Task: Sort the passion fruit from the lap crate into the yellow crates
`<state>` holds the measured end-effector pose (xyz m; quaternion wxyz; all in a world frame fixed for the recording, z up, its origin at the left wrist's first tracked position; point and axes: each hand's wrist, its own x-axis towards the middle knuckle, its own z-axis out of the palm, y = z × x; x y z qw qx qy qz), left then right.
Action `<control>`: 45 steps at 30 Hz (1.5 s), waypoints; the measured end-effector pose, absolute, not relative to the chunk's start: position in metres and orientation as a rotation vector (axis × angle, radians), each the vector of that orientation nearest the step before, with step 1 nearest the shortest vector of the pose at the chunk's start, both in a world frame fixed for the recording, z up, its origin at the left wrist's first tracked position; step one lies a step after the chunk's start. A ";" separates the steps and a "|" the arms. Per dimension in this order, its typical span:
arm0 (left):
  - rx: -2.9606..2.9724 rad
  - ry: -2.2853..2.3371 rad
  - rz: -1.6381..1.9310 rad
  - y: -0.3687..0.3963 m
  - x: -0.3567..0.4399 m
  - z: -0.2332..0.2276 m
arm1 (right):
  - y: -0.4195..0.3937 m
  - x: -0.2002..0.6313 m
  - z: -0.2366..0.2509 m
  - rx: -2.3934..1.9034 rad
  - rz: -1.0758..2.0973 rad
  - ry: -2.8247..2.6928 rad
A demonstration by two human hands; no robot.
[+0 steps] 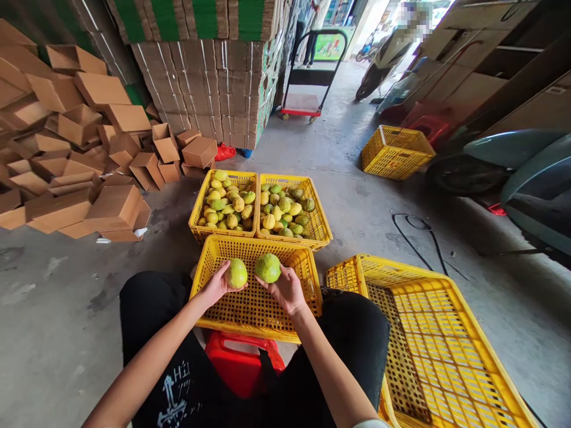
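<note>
Fruit sits in each of your hands: your left hand [217,284] cups a yellow-green fruit [236,273], and your right hand [288,289] holds a greener fruit [268,267]. Both hang just above the empty crate [256,309] resting between your knees, the two fruits near each other but not touching. Your fingers are curled about halfway round each fruit from below and the sides, with the tops left bare.

Either fruit could roll off, I judge, since nothing covers its upper half; a tilt of the wrist toward the gap would tip it into the crate, and a knock between the two could bruise them.

Neither fruit has a clear long axis; both look nearly round, and I cannot tell where their stem ends face.

Beyond the crate stand two full crates [225,205] [292,209] side by side, and another empty crate [428,333] lies at your right. Cartons [66,154] pile up on the floor [57,297] to the left.
</note>
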<state>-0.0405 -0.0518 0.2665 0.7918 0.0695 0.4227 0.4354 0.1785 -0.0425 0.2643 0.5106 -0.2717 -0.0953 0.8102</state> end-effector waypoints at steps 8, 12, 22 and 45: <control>0.246 0.841 0.990 -0.045 -0.011 0.280 | -0.041 0.183 0.255 -0.787 1.955 -0.149; 0.158 0.833 0.961 -0.034 0.011 0.285 | -0.044 0.187 0.258 -0.784 1.943 -0.135; 0.081 0.825 0.875 -0.034 0.018 0.286 | -0.044 0.206 0.265 -0.689 1.875 -0.148; 0.156 0.898 0.874 -0.057 -0.049 0.269 | -0.035 0.201 0.268 -0.653 2.018 -0.415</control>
